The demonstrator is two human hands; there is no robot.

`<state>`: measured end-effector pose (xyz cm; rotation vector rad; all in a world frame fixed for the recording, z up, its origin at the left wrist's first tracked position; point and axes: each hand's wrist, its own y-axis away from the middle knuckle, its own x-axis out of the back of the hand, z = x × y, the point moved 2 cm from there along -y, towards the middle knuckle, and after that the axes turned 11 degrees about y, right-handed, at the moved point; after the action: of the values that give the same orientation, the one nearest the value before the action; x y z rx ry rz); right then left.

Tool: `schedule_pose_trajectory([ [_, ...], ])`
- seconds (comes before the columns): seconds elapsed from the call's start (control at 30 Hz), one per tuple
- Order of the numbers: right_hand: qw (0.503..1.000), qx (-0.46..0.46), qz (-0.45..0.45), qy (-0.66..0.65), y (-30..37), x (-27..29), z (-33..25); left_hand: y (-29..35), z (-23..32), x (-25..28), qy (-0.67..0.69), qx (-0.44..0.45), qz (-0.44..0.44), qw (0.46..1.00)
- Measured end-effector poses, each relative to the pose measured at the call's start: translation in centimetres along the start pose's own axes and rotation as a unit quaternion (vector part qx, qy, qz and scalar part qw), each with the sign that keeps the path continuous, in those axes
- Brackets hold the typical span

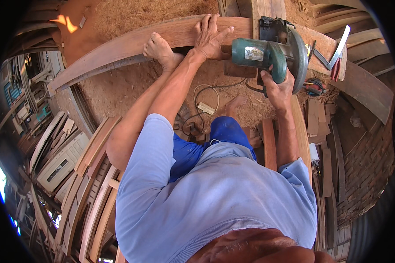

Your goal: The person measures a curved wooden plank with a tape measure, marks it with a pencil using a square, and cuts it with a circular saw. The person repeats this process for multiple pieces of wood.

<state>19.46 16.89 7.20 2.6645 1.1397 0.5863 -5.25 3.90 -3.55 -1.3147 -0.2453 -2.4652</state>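
My left hand (211, 40) presses down on a long reddish-brown wooden plank (118, 43), its fingers spread and the thumb pointing toward the saw. Beside that hand, my bare left foot (159, 49) also rests on the plank. My right hand (278, 87) is wrapped round the rear handle of a green circular saw (249, 51). The saw sits over the plank near its right part, on top of a wooden support (267, 8). Its round guard (299, 57) faces right, and the blade's lower edge is hidden.
A metal try square (339, 47) and red-handled pliers (336, 70) lie on wood right of the saw. A red-and-black tool (314, 87) is below them. Cables and a white socket block (206, 108) lie on the sawdust floor (114, 94). Stacked boards (96, 197) flank me.
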Motion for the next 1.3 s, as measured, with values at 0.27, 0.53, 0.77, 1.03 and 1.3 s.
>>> schedule_pose_trajectory([
  [0.27,1.0,-0.012,-0.008,0.004,-0.5,0.1,-0.8,0.2,-0.1,0.1,0.013,-0.004,-0.003,1.0],
  [0.53,1.0,0.0,-0.008,0.01,-1.4,0.0,-0.1,0.1,0.0,0.4,0.009,-0.003,-0.006,1.0],
  [0.77,1.0,0.001,-0.011,0.008,-2.1,0.0,-0.3,0.0,0.1,0.4,0.0,0.005,-0.01,1.0],
  [1.03,1.0,0.003,-0.026,-0.002,-2.9,0.1,0.4,0.1,-0.1,0.3,-0.027,0.004,-0.016,0.999],
  [1.3,1.0,0.0,-0.015,-0.011,-3.0,-0.1,-0.1,0.0,0.2,0.2,-0.039,0.016,-0.019,0.999],
])
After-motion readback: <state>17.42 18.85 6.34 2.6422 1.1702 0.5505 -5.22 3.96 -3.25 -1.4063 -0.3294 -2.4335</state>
